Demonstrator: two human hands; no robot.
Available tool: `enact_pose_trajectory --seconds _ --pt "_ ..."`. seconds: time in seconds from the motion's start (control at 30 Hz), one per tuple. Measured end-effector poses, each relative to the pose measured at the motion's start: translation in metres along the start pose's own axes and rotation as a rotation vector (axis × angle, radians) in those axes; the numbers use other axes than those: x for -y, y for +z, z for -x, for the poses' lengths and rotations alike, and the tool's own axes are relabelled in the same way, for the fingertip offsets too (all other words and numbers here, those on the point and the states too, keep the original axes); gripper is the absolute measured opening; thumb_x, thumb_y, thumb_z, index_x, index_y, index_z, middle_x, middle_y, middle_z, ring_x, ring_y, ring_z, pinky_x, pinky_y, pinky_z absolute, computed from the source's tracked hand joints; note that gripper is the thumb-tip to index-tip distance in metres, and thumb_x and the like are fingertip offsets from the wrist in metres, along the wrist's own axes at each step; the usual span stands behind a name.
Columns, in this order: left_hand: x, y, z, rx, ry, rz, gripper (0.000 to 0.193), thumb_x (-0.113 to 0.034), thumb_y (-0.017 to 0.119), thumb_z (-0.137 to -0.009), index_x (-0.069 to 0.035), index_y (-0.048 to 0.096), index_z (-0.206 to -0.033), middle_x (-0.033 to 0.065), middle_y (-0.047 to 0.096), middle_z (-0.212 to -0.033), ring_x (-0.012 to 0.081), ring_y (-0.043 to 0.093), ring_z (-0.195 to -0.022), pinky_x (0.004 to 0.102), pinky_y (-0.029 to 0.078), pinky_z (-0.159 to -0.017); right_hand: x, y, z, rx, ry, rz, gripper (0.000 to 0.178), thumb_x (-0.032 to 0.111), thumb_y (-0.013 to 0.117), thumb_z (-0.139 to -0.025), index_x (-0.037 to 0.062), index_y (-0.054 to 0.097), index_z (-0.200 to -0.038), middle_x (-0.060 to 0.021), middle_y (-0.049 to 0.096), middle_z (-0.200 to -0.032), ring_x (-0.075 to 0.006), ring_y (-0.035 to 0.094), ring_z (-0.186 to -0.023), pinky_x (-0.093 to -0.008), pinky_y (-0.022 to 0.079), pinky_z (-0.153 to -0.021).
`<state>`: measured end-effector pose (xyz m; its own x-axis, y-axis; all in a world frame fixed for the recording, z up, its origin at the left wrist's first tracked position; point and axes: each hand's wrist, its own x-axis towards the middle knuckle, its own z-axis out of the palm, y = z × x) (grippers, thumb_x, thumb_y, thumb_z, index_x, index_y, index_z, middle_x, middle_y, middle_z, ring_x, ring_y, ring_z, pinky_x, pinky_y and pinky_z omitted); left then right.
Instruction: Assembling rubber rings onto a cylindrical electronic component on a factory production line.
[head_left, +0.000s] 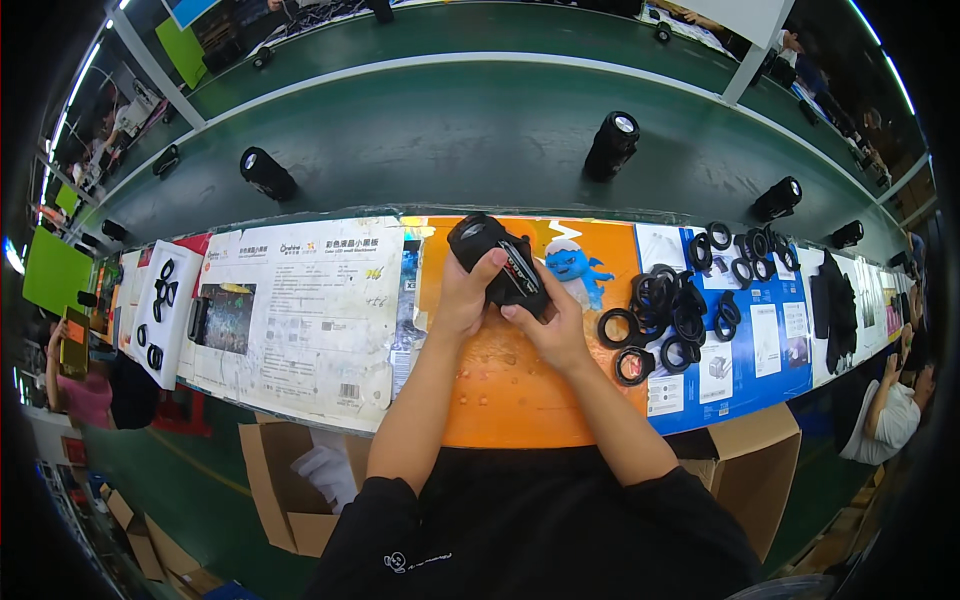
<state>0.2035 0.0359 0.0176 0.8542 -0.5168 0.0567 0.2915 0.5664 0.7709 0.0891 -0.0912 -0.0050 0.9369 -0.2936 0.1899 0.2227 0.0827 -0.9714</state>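
Orange board (520,400) spreads beneath the black cylinder (518,273), whose long axis slants from far left to near right; my left hand (468,295) curls snugly against its left side, my right hand (560,328) against its near end.

The head view looked down and forward from above, close over the surface (520,415), the left hand (464,297) and right hand (560,332) near mid-frame. Its wide fisheye bent straight edges toward the rim and took in a green strip (430,125) across the upper frame.
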Motion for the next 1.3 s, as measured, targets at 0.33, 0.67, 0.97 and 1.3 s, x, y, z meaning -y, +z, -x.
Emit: enact_pose_trajectory --seconds 0.33,0.67,0.97,1.3 --pt "-0.006 -0.004 -0.001 -0.004 0.046 0.042 0.056 -0.037 0.089 -0.097 -0.006 0.062 -0.136 0.0117 0.076 -0.122 0.0244 0.078 -0.110 0.0395 0.066 -0.098 0.013 0.007 -0.005 0.032 -0.018 -0.037 0.087 0.004 0.088 -0.095 -0.0029 0.041 -0.168 -0.0168 0.056 -0.160 -0.0252 0.059 -0.145 -0.0400 0.049 -0.124" --pt "0.000 -0.014 -0.006 -0.022 -0.038 0.284 0.065 -0.041 0.085 -0.100 -0.007 0.055 -0.147 0.0186 0.074 -0.125 0.0331 0.076 -0.117 0.0482 0.066 -0.103 0.018 0.004 -0.003 0.035 -0.073 0.142 0.089 0.013 0.094 -0.093 -0.0025 0.045 -0.166 -0.0166 0.057 -0.160 -0.0248 0.058 -0.147 -0.0405 0.048 -0.124" --pt "-0.019 -0.004 -0.001 0.009 0.119 0.030 0.060 -0.020 0.092 -0.092 -0.002 0.059 -0.139 0.0166 0.076 -0.119 0.0308 0.078 -0.112 0.0445 0.066 -0.099 0.014 0.006 -0.001 0.059 -0.095 0.279 0.089 0.017 0.094 -0.093 -0.0018 0.046 -0.165 -0.0198 0.062 -0.156 -0.0285 0.063 -0.142 -0.0414 0.050 -0.121" --pt "-0.024 -0.010 0.001 0.076 0.243 0.035 0.065 -0.033 0.091 -0.091 -0.003 0.059 -0.139 0.0147 0.071 -0.121 0.0311 0.074 -0.114 0.0536 0.059 -0.113 0.025 0.016 -0.003 0.014 -0.255 0.488 0.087 0.018 0.097 -0.086 -0.0017 0.053 -0.159 -0.0225 0.068 -0.148 -0.0337 0.069 -0.137 -0.0430 0.053 -0.116"
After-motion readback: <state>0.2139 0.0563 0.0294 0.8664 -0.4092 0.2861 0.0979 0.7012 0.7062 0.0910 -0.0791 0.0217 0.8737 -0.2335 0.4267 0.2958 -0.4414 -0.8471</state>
